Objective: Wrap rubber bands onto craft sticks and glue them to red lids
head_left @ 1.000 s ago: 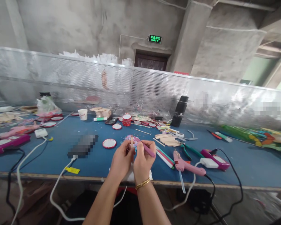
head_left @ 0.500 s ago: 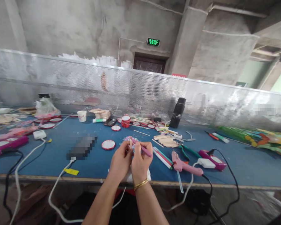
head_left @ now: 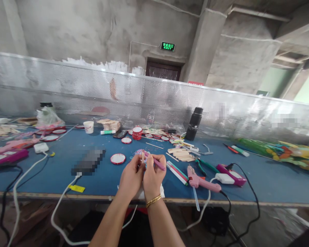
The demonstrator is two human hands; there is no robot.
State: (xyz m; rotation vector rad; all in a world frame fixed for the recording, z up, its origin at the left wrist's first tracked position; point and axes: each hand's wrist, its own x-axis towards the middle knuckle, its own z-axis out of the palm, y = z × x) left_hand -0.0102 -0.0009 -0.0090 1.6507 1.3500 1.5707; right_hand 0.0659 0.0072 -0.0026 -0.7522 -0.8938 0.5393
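My right hand [head_left: 154, 173] is closed around a purple marker pen [head_left: 159, 164], its tip pointing up and left. Close beside it, my left hand [head_left: 131, 175] pinches a short, pale wooden craft stick [head_left: 143, 157], upright between thumb and fingers. The pen's tip is at the stick; whether it touches I cannot tell. Behind my fingers lies a pile of small coloured rings [head_left: 138, 152], partly hidden by the hands. A round white disc with a red rim [head_left: 117, 158] lies left of my hands. Several capped markers [head_left: 177, 172] lie to the right.
A pink glue gun [head_left: 203, 181] with its cable lies at right, near green-handled pliers [head_left: 202, 168]. Wooden sticks [head_left: 181, 154], a black bottle [head_left: 194, 124] and a stack of red-rimmed discs [head_left: 137, 133] stand further back. A dark, blurred-out device [head_left: 89, 162] with a white cable is at left.
The whole view has shifted very slightly. Both hands keep almost the same pose, with the purple marker pen still against or near the craft stick.
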